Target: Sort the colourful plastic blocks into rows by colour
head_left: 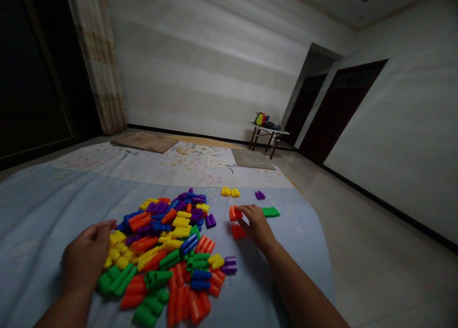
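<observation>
My right hand has its thumb and fingers closed on an orange block, right of the big pile. Just below it, another orange block lies on the blue cloth. A green block row sits beyond the knuckles. My left hand is at the left edge of the pile, fingers curled with the tips pressed together; whatever they hold, if anything, is hidden. Beside it lie yellow blocks of the mixed heap, with green, orange, blue and purple ones.
Yellow blocks and a purple block lie farther out on the cloth. Beyond are a brown board, a grey mat and a small table holding a colourful bag.
</observation>
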Available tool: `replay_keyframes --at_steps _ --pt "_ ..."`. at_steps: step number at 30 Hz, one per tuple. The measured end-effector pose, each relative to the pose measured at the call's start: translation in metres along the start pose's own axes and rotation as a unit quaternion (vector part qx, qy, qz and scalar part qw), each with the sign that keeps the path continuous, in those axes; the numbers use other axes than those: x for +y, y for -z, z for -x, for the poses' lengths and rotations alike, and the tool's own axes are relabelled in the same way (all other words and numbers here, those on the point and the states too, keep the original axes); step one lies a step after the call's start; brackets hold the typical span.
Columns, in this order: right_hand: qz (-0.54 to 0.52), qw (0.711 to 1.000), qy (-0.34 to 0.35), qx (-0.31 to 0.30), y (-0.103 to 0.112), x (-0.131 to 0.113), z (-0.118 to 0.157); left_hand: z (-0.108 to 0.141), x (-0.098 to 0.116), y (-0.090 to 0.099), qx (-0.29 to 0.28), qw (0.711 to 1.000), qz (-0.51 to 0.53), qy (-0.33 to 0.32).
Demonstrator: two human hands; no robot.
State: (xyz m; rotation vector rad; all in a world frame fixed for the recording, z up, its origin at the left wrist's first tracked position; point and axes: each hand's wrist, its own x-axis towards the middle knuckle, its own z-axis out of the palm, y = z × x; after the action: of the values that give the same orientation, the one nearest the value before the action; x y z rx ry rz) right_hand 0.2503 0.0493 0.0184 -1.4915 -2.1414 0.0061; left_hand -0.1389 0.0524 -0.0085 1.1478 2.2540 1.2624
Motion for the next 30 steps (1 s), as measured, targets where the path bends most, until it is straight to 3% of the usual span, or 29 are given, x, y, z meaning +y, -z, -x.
replay_keyframes --at_steps 6,12,21,26,30 --pt "0.04 0.997 -0.066 -0.008 -0.003 0.04 0.002 0.0 0.001 0.003 -0.005 1.0 -0.024 -0.003" --pt "0.049 0.994 -0.087 -0.044 -0.009 0.039 0.002 0.008 0.011 0.006 -0.005 1.0 -0.009 0.003" --pt "-0.008 0.997 -0.076 -0.025 -0.013 0.043 0.002 0.005 0.008 0.005 -0.006 1.0 0.003 0.003" --pt "-0.054 0.997 -0.039 0.039 -0.002 0.026 0.003 0.003 0.007 0.003 -0.005 1.0 0.009 0.011" --pt "-0.064 0.997 0.019 -0.023 0.001 -0.01 -0.003 0.003 0.008 0.003 -0.01 1.0 0.017 0.018"
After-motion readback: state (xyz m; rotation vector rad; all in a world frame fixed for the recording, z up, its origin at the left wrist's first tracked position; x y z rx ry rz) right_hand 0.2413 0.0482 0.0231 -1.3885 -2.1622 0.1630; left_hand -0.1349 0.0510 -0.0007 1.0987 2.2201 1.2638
